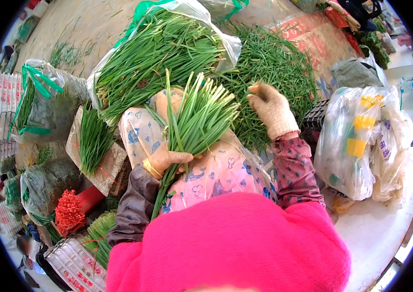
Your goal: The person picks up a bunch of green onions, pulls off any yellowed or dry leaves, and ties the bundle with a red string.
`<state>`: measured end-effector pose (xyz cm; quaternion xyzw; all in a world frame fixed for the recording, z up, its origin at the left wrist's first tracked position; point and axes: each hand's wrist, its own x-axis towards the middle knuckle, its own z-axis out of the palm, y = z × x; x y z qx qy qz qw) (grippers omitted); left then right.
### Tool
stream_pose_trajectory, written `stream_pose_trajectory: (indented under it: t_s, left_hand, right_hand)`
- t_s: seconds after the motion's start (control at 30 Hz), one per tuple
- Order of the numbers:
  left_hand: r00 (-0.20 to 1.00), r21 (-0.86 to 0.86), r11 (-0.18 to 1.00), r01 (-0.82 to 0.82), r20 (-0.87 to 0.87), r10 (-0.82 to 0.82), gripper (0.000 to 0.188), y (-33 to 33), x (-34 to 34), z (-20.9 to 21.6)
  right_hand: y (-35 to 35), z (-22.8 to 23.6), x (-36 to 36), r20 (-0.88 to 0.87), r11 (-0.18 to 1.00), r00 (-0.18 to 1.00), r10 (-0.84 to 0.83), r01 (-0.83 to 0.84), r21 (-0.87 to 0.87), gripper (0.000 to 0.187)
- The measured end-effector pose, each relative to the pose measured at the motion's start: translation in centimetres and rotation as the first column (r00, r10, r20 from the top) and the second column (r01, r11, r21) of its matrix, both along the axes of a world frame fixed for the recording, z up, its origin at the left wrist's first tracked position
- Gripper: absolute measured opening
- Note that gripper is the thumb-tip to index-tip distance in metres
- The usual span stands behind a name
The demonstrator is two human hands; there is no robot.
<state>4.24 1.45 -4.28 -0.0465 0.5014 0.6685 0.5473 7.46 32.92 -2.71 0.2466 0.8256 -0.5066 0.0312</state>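
My gloved left hand [165, 159] is closed around a bunch of green chives [201, 117], holding it over my lap. The pale cut ends fan out toward the upper right, and the leaf tips hang below my fist. To the right, my gloved right hand [273, 111] is raised over a heap of loose green leaves [277, 63], its fingers loosely curled and apart with nothing visible in them. Just beyond my knees, a large open plastic bag [233, 46] is filled with a thick pile of chives [162, 53].
A chive bundle [93, 141] lies on a board [74, 134] at my left, near a bunch of red ties [69, 211]. Packed plastic bags [60, 107] and white crates [75, 265] stand farther left. Bundled clear plastic bags [345, 141] sit on the right by a dark crate [315, 117].
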Motion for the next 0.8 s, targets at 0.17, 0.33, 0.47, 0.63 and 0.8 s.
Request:
stream_pose_trajectory:
  t_s: [0.17, 0.33, 0.47, 0.63, 0.8]
  left_hand:
    - [1.0, -0.046, 0.999, -0.015, -0.016, 0.015, 0.038, -0.7, -0.1, 0.2]
    - [0.997, -0.045, 0.997, -0.07, -0.031, 0.069, 0.043, -0.3, 0.0, 1.3]
    - [0.996, -0.095, 0.992, -0.081, -0.031, 0.079, 0.046, -0.4, 0.2, 1.2]
    - [0.998, -0.054, 0.998, -0.019, -0.059, 0.015, 0.045, 1.7, 0.1, 2.2]
    - [1.0, -0.022, 1.0, 0.004, -0.017, -0.005, 0.045, -0.6, 0.5, 0.7]
  right_hand:
    - [-5.9, 1.0, 0.0, 0.03, 0.934, 0.953, 0.302, -0.302, 0.189, 0.03]
    - [-2.4, -3.0, -1.4, -0.108, 0.941, 0.989, -0.1, 0.13, 0.314, 0.016]
    - [-1.1, -0.5, -0.6, -0.307, 0.977, 0.951, -0.023, 0.087, 0.194, 0.013]
    - [-4.3, 1.0, -1.6, -0.528, 0.725, 0.574, 0.626, -0.18, 0.665, 0.034]
    - [-6.5, -2.5, -3.0, -0.242, 0.98, 0.964, 0.108, -0.145, -0.139, 0.019]
